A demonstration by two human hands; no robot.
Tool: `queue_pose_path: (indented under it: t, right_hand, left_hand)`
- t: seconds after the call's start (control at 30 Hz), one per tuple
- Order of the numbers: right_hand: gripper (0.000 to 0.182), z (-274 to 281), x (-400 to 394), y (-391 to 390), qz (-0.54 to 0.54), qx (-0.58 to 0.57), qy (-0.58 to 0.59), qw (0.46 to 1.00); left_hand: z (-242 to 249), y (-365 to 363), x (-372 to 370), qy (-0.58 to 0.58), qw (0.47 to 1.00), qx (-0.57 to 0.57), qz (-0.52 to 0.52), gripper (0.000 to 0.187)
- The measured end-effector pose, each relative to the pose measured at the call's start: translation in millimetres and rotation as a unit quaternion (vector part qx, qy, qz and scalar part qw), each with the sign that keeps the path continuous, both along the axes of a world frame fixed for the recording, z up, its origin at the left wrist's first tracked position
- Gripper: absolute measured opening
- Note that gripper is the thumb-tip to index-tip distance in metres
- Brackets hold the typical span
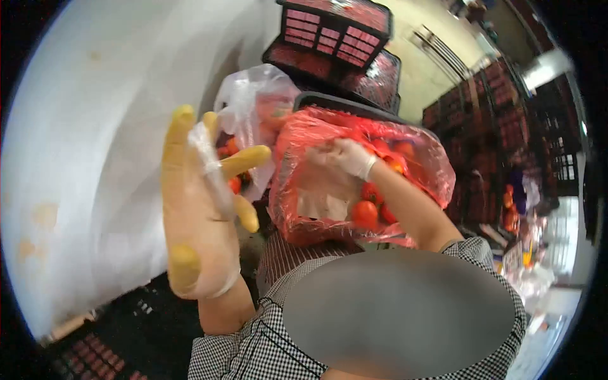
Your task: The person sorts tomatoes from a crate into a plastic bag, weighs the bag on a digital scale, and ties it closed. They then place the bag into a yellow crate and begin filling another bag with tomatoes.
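My left hand (pixel 201 215) is held up at the left, its fingers stretched and spread. It wears a thin pale glove with yellow fingertips, and a whitish strip crosses its fingers. Behind it, a clear plastic bag (pixel 250 88) has tomatoes (pixel 233 185) in it. My right hand (pixel 344 157), in a thin white glove, is over a black crate (pixel 354 104) lined with red plastic film (pixel 301 136). Its fingers point left and are smeared by motion, so what they hold does not show. Red tomatoes (pixel 365 214) lie in the crate below my right forearm.
A large pale metal surface (pixel 101 139) extends along the left. Black crates (pixel 335 35) are stacked beyond the lined crate. Tall stacks of dark crates (pixel 500 120) stand at the right. Another dark crate (pixel 95 354) is low at the left.
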State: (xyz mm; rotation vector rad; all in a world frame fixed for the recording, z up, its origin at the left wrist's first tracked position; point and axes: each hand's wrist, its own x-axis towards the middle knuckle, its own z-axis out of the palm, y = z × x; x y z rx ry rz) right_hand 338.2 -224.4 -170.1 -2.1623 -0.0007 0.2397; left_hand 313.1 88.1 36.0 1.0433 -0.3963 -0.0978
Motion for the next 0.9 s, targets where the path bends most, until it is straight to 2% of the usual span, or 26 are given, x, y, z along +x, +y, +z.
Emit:
queue_pose_path:
  t: [0.07, 0.13, 0.17, 0.2, 0.27, 0.3, 0.33, 0.37, 0.4, 0.43, 0.47, 0.5, 0.53, 0.6, 0.67, 0.73, 0.77, 0.9]
  right_hand:
    - [0.027, 11.3, 14.5, -70.3, 0.009, -0.173, -0.165, 0.971]
    - [0.031, 47.7, 21.0, -132.1, -0.167, -0.224, -0.266, 0.922]
    - [0.032, 66.5, 24.0, -162.3, -0.255, -0.237, -0.305, 0.886]
    - [0.032, 106.5, 19.5, -166.7, -0.294, -0.372, -0.387, 0.791]
    - [0.030, 148.1, 1.6, -136.2, -0.387, -0.394, -0.408, 0.727]
    - [0.024, 157.0, -9.1, -104.7, -0.409, -0.255, -0.339, 0.808]
    - [0.018, 138.4, -16.2, -98.7, -0.366, -0.200, -0.277, 0.866]
    - [0.018, 121.4, -23.8, -83.4, -0.228, -0.156, -0.256, 0.926]
    - [0.025, 100.7, -25.7, -65.2, -0.143, -0.174, -0.146, 0.963]
    - [0.041, 54.6, -23.9, -55.8, -0.129, -0.131, -0.045, 0.982]
    - [0.060, 37.7, -24.1, -40.9, -0.075, -0.321, -0.052, 0.943]
    - [0.070, 24.1, -16.3, -25.4, -0.111, -0.344, 0.035, 0.932]
    - [0.070, 11.0, -8.9, -22.6, -0.104, -0.339, 0.033, 0.935]
    - [0.081, -19.7, 5.3, -15.6, -0.121, -0.515, 0.069, 0.846]
    - [0.082, -35.7, 4.1, -29.3, -0.110, -0.491, 0.044, 0.863]
    - [0.077, -29.0, 0.8, -37.4, -0.081, -0.480, -0.015, 0.873]
    - [0.076, -22.0, 4.2, -38.8, -0.088, -0.398, 0.031, 0.913]
    - [0.079, -15.1, 7.4, -45.5, -0.077, -0.350, 0.034, 0.933]
  left_hand:
    - [1.2, 2.5, 12.7, 0.005, 1.000, 0.002, -0.004, 0.120]
    - [-0.8, 4.5, 21.6, 0.005, 0.999, -0.007, -0.031, 0.119]
    - [-0.9, 3.7, 23.9, 0.012, 1.000, -0.012, -0.016, 0.119]
    - [-0.6, 4.1, 26.8, 0.019, 1.000, -0.018, 0.001, 0.118]
    - [-3.2, 2.5, 32.5, 0.018, 0.999, -0.029, -0.012, 0.118]
    - [-4.5, 1.7, 34.4, 0.015, 0.999, -0.030, -0.011, 0.118]
    - [-5.4, -0.5, 36.2, 0.012, 0.999, -0.033, -0.008, 0.117]
    - [-4.6, -1.7, 36.7, 0.011, 0.999, -0.033, -0.011, 0.117]
    - [-1.6, -3.1, 36.6, 0.009, 1.000, -0.015, -0.003, 0.118]
    - [-0.5, -4.7, 35.0, 0.009, 1.000, 0.003, 0.007, 0.119]
    - [-1.1, -5.3, 31.6, 0.011, 1.000, 0.006, 0.009, 0.119]
    - [0.7, -6.2, 28.0, 0.011, 0.999, 0.029, 0.023, 0.119]
    - [2.6, -7.4, 25.7, 0.009, 0.998, 0.053, 0.040, 0.119]
    - [4.7, -8.5, 20.4, 0.019, 0.996, 0.065, 0.050, 0.119]
    - [5.0, -6.2, 15.3, 0.029, 0.995, 0.079, 0.054, 0.119]
    - [2.0, -4.3, 14.3, 0.028, 0.997, 0.051, 0.056, 0.116]
    - [0.7, -5.0, 12.5, 0.029, 0.996, 0.051, 0.060, 0.116]
    - [-2.6, -3.0, 7.1, 0.020, 0.998, 0.027, 0.058, 0.114]
